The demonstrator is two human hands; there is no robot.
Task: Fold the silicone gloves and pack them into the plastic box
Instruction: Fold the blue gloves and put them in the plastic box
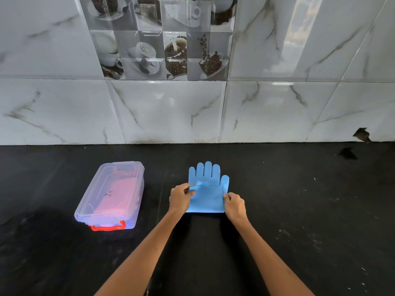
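A blue silicone glove (208,189) lies flat on the black counter, fingers pointing toward the wall, its cuff part folded up over the palm. My left hand (181,197) pinches the folded layer at the glove's left edge. My right hand (234,205) pinches its right edge near the fold. A clear plastic box (111,195) with its lid on and a red handle at the near end stands to the left; something pink shows through it.
The black counter (299,210) runs back to a marble-tiled wall (171,112). A chipped spot in the tile (362,134) sits at the far right. White specks dot the counter's right side.
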